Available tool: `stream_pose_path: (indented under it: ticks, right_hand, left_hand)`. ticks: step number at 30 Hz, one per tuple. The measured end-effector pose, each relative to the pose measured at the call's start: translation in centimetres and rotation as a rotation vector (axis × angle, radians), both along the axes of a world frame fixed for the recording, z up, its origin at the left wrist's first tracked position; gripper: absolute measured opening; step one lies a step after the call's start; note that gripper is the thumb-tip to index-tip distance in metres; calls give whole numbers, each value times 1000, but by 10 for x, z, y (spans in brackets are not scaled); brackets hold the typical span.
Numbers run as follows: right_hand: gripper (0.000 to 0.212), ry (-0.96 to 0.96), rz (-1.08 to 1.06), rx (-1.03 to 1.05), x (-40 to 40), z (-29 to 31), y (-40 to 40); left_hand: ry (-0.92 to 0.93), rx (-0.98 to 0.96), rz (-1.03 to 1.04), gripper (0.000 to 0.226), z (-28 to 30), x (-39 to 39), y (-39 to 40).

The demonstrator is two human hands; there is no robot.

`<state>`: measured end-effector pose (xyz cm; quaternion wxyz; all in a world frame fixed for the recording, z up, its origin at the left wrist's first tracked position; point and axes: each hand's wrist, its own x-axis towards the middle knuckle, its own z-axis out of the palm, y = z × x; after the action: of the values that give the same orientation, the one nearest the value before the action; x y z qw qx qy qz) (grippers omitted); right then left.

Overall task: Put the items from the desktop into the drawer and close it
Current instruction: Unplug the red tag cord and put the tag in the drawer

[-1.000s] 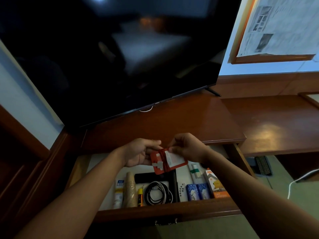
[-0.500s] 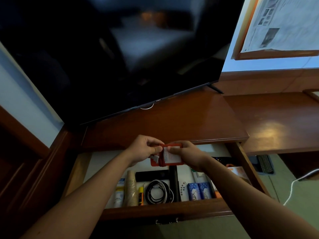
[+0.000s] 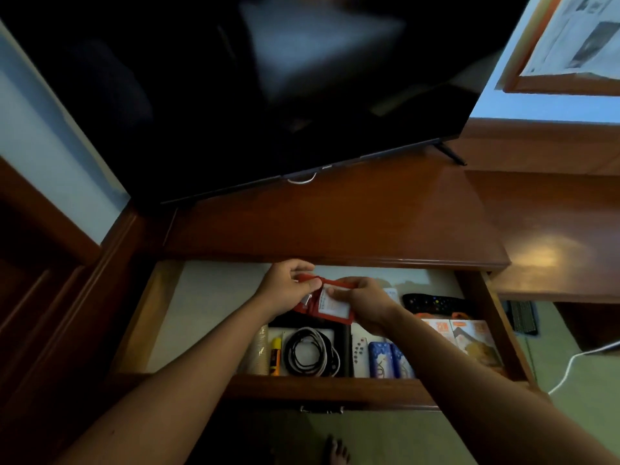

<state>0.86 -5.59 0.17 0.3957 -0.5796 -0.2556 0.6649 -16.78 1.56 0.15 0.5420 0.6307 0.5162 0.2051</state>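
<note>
The drawer (image 3: 335, 392) is seen pulled well out at the lower centre of the frame, its front rail low and its side walls angled outward. Open pale floor is left along the drawer's left side and back strip, while the right and front parts are crowded. The tabletop (image 3: 335, 226) edge overhangs the back of the drawer, just above the knuckles, so little headroom is left there.

A red card holder (image 3: 330, 305) is held over the middle of the drawer, above the contents, with a white card shown in its window. The left hand (image 3: 285, 290) is pinched on its upper left corner, fingers curled, wrist entering from the lower left. The right hand (image 3: 364, 302) is closed on its right edge, thumb laid across the card face, forearm coming from the lower right.

Below, a coiled black cable (image 3: 312, 355), a yellow marker (image 3: 275, 355), blue packs (image 3: 385, 360) and orange boxes (image 3: 469, 340) are packed toward the front rail; a dark remote (image 3: 434, 302) is lying at the right rear.
</note>
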Motion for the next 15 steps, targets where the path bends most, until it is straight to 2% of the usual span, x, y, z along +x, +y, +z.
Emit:
stream_pose_path:
  ticks: [4,6,8,12,15]
  right_hand:
    - [17,-159,-42,-31,-12,-34,13]
    - [9,-318,-68,-18,-15,-53,24]
    - [10,-419,-80,-10,-15,-66,33]
    - [15,-462,-71,-46,-10,-85,51]
    - [14,-465,-45,-73,-7,-98,62]
  left_hand:
    - [131,13,50,39,-32,-14,-7]
    - [255,61,9,43,-49,-25,-18]
    - [364,123,-49,43,-66,-36,-31]
    - [543,263,-135,44,-94,-54,-60]
    - [616,285,-179,44,-108,-64,-77]
